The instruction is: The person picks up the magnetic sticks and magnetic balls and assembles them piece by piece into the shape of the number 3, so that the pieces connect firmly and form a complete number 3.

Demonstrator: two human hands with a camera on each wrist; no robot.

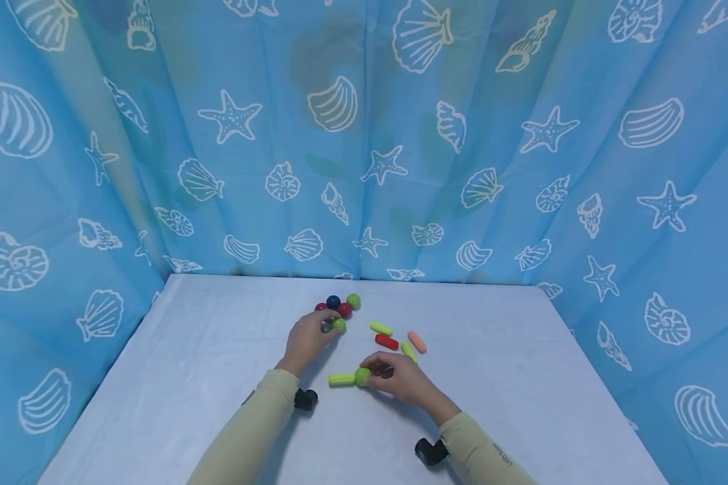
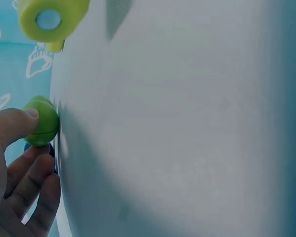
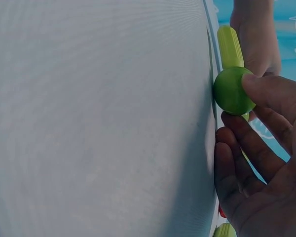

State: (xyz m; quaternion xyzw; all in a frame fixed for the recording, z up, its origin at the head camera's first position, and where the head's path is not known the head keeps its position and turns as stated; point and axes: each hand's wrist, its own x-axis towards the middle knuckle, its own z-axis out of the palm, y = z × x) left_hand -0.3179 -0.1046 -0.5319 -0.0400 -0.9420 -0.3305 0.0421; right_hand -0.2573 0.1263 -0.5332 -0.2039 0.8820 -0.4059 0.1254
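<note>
fingers (image 3: 259, 94) on two green balls

my right hand (image 1: 400, 378) pinched a green ball (image 1: 362, 376) touching a yellow-green rod (image 1: 342, 379); my left hand (image 1: 306, 338) pinched another green ball (image 1: 338, 325) on the worktop (image 1: 522, 377).

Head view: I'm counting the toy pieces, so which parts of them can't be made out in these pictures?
- Maroon ball, head view: partly behind the left hand.
- Green ball, left wrist view: its far side hidden by the thumb.
- Red stick, right wrist view: only a sliver shows past the right hand's fingers.
</note>
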